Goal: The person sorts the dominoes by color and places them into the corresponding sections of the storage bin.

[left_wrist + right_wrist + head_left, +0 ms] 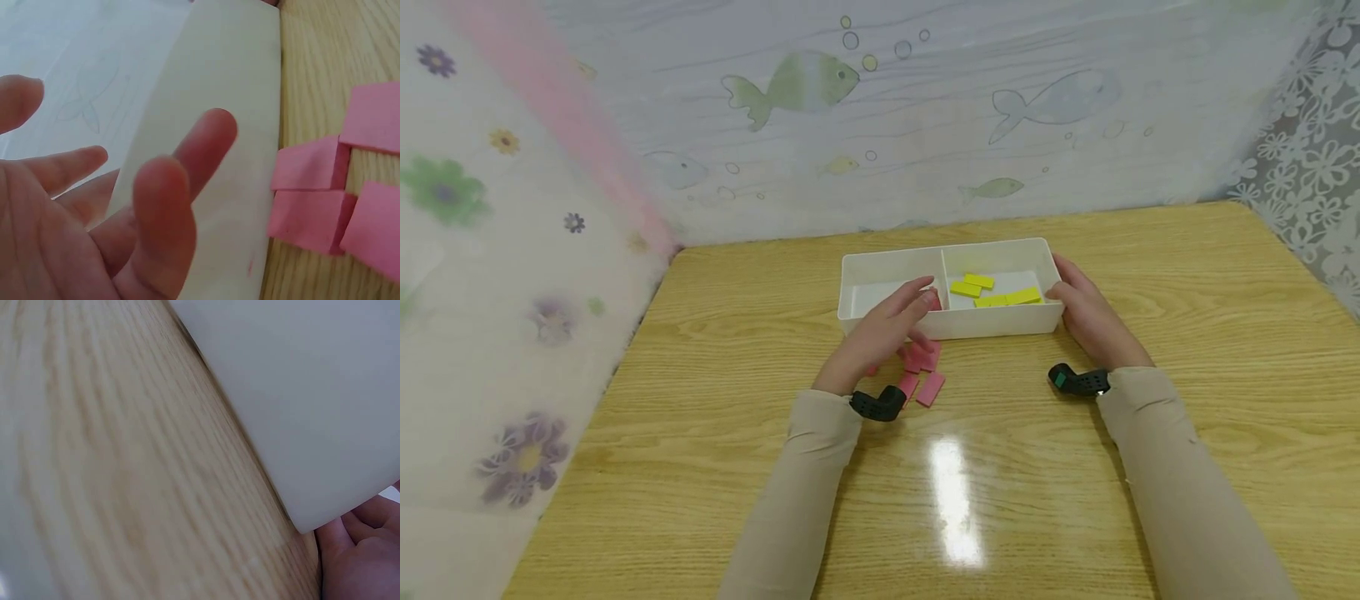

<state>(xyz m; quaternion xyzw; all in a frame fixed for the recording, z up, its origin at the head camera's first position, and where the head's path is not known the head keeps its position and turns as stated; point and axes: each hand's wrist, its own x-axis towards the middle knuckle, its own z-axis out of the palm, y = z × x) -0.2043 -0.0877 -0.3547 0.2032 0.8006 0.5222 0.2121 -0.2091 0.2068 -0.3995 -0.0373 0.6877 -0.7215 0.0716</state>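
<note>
A white two-compartment box (1000,322) stands on the table. My left hand (880,333) hovers over its front wall at the left compartment, fingers spread and holding nothing. Right by those fingertips, a red-pink block (935,301) shows inside that compartment. Several pink blocks (931,389) lie on the wood in front of the box, partly hidden by the left hand; the left wrist view shows pink blocks (310,164) close to the box wall. At the right end, my right hand (1093,321) grips the box, thumb at the rim. Several yellow blocks (1023,296) lie in the right compartment.
The wood-grain table (700,467) reaches back to a wall (925,167) painted with fish. Another wall (512,317) with flowers borders the left side. Black wrist straps (880,405) sit at both sleeve cuffs.
</note>
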